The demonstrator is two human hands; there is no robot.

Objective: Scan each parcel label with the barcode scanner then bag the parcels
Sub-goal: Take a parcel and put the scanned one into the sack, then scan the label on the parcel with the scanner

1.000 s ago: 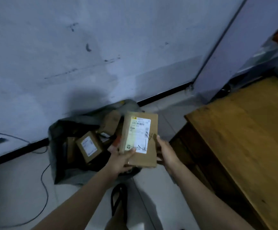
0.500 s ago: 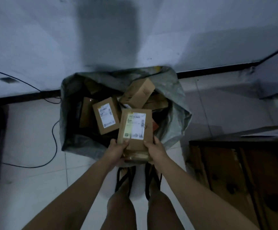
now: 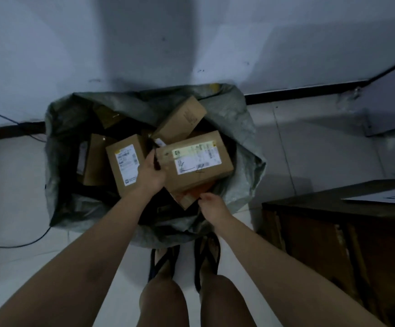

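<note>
A grey woven bag (image 3: 250, 142) stands open on the floor against the wall, holding several brown cardboard parcels. The parcel with a white label (image 3: 199, 161) lies label-up on top of the pile at the bag's right side. My left hand (image 3: 150, 172) grips that parcel's left end. Just off its near corner, my right hand (image 3: 212, 205) holds nothing, its fingers loosely curled beside an orange-taped box underneath. Another labelled parcel (image 3: 124, 164) stands tilted to the left of my left hand. No barcode scanner is in view.
A dark wooden table (image 3: 333, 232) stands at the right with a white sheet (image 3: 390, 197) on its top. A black cable (image 3: 26, 241) runs along the floor at the left. My feet in sandals (image 3: 163, 260) stand just before the bag.
The labelled parcel went from held upright over the bag in both hands to lying flat and turned sideways on the pile. My right hand came off it.
</note>
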